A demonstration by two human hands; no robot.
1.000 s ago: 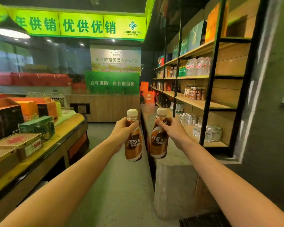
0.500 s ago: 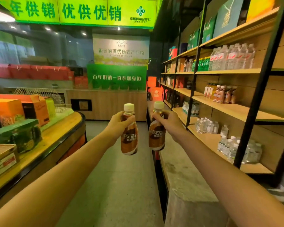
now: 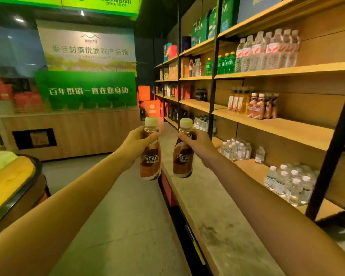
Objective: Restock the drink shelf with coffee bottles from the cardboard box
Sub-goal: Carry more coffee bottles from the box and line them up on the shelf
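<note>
Indoors, grey floor point(image 3: 118, 216), wooden drink shelf point(image 3: 283, 127) rightward; left hand point(image 3: 134, 145), right hand point(image 3: 200, 148), fingers point(image 3: 148, 136) each round a coffee bottle point(image 3: 150, 163).

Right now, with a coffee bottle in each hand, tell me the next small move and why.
Probably carry the right bottle up and rightward to the middle shelf. The left hand grips the left bottle and the right hand grips the other, both roughly upright, held short of the shelving. Matching shelved coffee bottles stand there with bare board beside them.
</note>
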